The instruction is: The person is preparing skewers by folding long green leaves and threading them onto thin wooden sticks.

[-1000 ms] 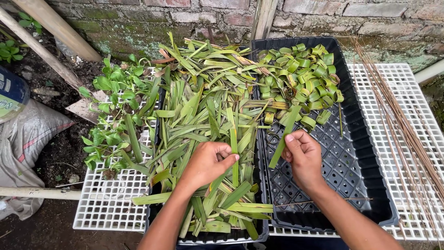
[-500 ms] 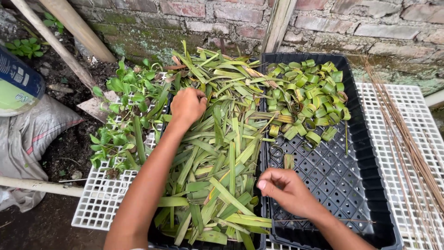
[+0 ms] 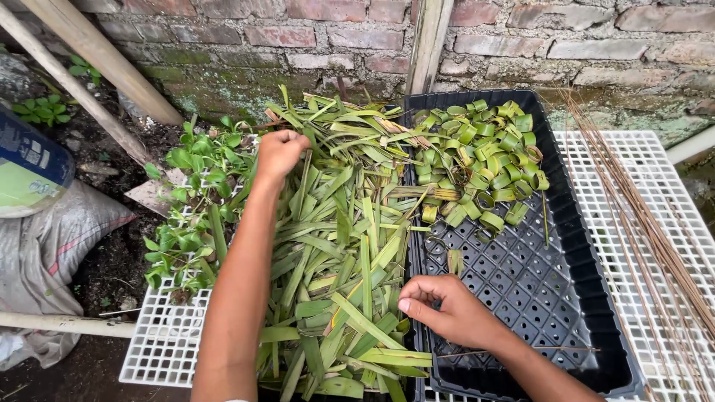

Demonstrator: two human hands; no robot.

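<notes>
Long, flat strips of green leaf [image 3: 335,246], some yellowing or browned at the edges, lie heaped and crisscrossed in a pile that fills the left half of the work surface, running from the near edge to the brick wall [image 3: 521,45] at the far side. The left hand [image 3: 279,152] reaches across to the far left of the pile, its fingers curled shut around the ends of a few strips there. The right hand [image 3: 447,309] rests at the near left corner of a black mesh tray [image 3: 551,298], just beside the pile, with thumb and fingers pinched together; whether anything sits between them cannot be told.

At the far end of the same tray sits a mound of short leaf pieces rolled into small green rings [image 3: 484,156], a few lying loose on the mesh nearer the hand. A single thin stick [image 3: 521,350] lies across the tray's near end.

Under the pile and tray, white plastic grid panels [image 3: 160,342] show at the left and right. A bundle of thin brown sticks [image 3: 640,216] lies along the right panel. Small leafy green seedlings [image 3: 186,201] crowd the left panel beside the pile. Further left, a grey sack [image 3: 52,246] slumps on dark soil, with wooden poles [image 3: 97,52] leaning against the wall.
</notes>
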